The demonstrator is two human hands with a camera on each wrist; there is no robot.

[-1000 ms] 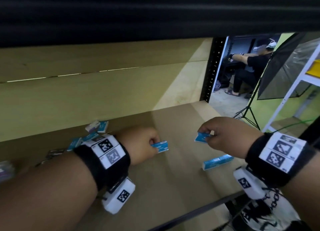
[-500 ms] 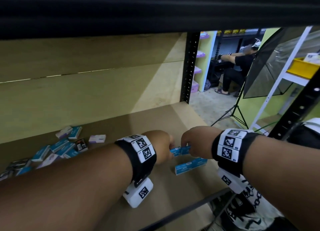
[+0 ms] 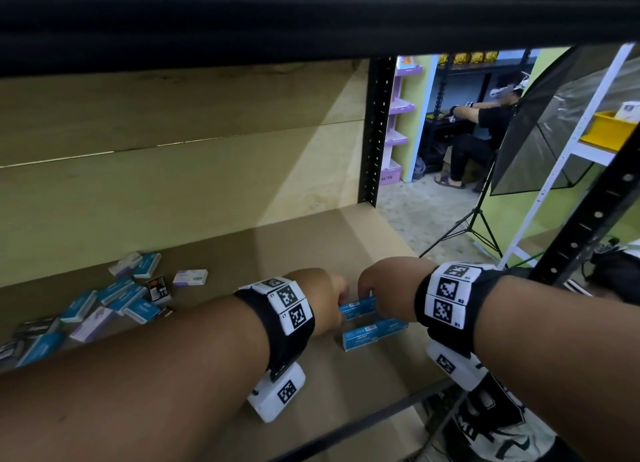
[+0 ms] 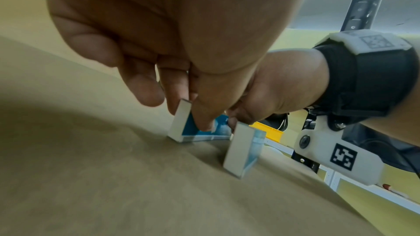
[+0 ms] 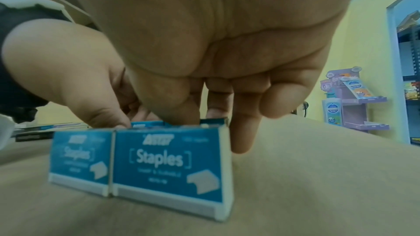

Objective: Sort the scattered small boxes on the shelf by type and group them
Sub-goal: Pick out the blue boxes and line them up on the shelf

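Two blue staple boxes [image 5: 168,164] stand on edge, end to end, near the front right of the cardboard shelf [image 3: 214,253]; the same pair [image 3: 374,335] shows in the head view. Just behind them my left hand [image 3: 329,302] pinches another blue staple box [image 4: 181,126] between thumb and fingers, its lower edge on the shelf. My right hand [image 5: 204,114] pinches a matching box [image 5: 213,121] beside it. The two held boxes [image 3: 356,307] meet end to end, with the hands almost touching. Fingers hide most of both.
A scattered pile of blue, purple-white and black small boxes [image 3: 114,298] lies at the shelf's left rear. A black upright post [image 3: 375,129] marks the right end. The shelf's front rail [image 3: 363,416] runs below my wrists. Another person [image 3: 485,129] sits far behind.
My hands, each with a blue box, have come together from apart and dropped to the shelf just behind the standing pair. The pile on the left has not moved.
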